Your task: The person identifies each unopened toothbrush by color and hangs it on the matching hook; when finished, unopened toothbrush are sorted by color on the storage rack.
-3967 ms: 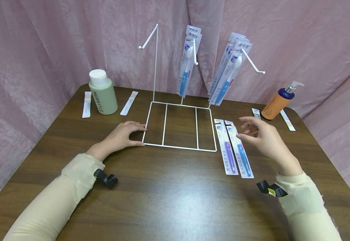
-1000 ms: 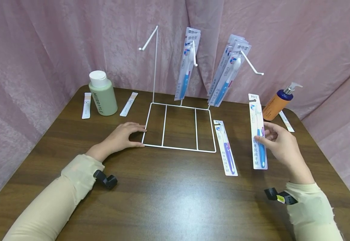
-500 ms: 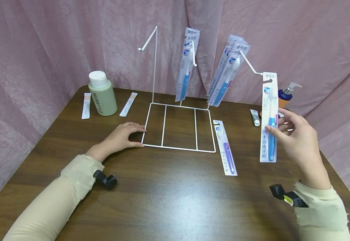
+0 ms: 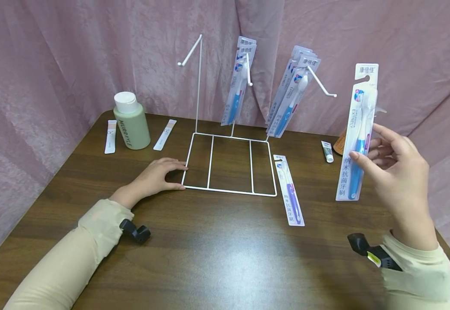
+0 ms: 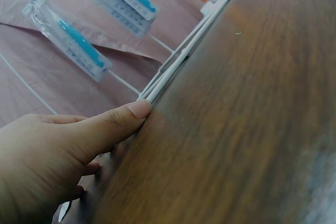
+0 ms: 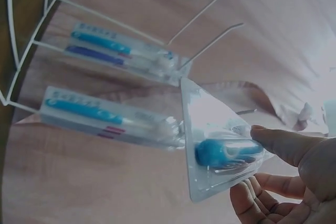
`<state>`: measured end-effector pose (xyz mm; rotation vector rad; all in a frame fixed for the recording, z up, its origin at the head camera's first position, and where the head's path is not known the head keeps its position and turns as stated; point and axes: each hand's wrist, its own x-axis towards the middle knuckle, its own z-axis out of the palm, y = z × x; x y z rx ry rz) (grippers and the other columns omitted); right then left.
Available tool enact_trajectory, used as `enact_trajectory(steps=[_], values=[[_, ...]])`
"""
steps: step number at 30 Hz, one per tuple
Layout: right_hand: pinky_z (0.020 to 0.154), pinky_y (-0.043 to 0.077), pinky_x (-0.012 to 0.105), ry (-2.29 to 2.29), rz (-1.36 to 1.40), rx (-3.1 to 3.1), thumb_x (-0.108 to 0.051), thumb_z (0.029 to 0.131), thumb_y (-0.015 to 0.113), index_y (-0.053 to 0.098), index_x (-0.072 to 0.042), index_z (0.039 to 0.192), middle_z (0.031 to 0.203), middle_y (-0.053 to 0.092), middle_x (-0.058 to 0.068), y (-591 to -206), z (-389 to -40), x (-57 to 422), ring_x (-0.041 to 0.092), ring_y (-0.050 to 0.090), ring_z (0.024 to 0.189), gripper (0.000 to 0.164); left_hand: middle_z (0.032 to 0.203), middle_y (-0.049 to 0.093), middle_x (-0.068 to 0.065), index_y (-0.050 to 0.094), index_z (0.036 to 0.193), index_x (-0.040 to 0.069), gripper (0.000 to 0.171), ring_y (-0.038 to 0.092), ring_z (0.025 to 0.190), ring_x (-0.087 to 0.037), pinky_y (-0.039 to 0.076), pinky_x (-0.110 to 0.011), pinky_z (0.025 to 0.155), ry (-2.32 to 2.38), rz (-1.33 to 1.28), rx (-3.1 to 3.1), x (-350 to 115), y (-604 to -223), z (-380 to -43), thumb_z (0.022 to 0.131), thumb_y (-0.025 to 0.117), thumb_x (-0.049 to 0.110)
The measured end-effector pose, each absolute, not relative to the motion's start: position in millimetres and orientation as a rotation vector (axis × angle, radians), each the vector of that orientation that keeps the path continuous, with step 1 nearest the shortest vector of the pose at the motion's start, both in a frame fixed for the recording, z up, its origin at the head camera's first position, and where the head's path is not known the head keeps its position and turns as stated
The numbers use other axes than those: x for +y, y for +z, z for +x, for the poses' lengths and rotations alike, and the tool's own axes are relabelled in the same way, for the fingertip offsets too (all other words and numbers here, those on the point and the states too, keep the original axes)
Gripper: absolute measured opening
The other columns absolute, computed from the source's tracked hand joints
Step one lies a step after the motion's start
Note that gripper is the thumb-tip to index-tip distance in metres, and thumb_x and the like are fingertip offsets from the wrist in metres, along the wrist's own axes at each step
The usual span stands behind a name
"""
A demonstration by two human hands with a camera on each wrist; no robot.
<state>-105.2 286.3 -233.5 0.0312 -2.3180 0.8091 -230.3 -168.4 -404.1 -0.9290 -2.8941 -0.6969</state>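
Observation:
My right hand (image 4: pixel 401 172) holds up a packaged blue toothbrush (image 4: pixel 358 129), pinched between thumb and fingers. It stands nearly upright, leaning slightly right, above the table's right side. In the right wrist view the thumb presses the clear blister of that toothbrush pack (image 6: pixel 223 153). On the table, my left hand (image 4: pixel 153 178) touches the base of a white wire display rack (image 4: pixel 230 190), thumb at the front-left corner, fingers on the left bar. The left wrist view shows the thumb (image 5: pixel 118 127) against the rack's wire. A packaged purple toothbrush (image 4: pixel 290 191) lies right of the rack.
Blue toothbrush packs hang on the middle hook (image 4: pixel 248 71) and right hook (image 4: pixel 321 82). A green bottle (image 4: pixel 132 125) and paper sachets (image 4: pixel 165 134) stand or lie at left. Behind the raised pack are a small tube (image 4: pixel 327 152) and a mostly hidden orange pump bottle (image 4: pixel 339 144).
The right hand has taken the blue toothbrush pack from beside the purple one and raised it, up and to the right. The left hand has stayed at the rack.

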Motion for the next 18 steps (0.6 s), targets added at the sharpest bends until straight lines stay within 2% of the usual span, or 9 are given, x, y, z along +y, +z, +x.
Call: enact_trajectory(steps=[10,18], values=[[0.067,0.043,-0.002,0.869,0.225,-2.227,0.008,0.073,0.078,0.061,-0.008,0.13,0.092,0.052,-0.025,-228,-99,259,-0.011,0.053,0.075,0.062,0.142,0.054,-0.006,0.062,0.128,0.013,0.059,0.043,0.134,-0.034,0.028,-0.06,0.11,-0.69,-0.929,-2.895,-169,-404,-230,0.078,0.078,0.039],[0.07,0.043,-0.002,0.831,0.347,-2.24,0.005,0.073,0.079,0.058,-0.006,0.131,0.096,0.049,-0.024,-234,-103,235,-0.011,0.051,0.079,0.063,0.143,0.054,-0.006,0.062,0.128,0.013,0.059,0.042,0.135,-0.034,0.028,-0.06,0.111,-0.704,-0.928,-2.898,-169,-405,-230,0.078,0.078,0.039]])
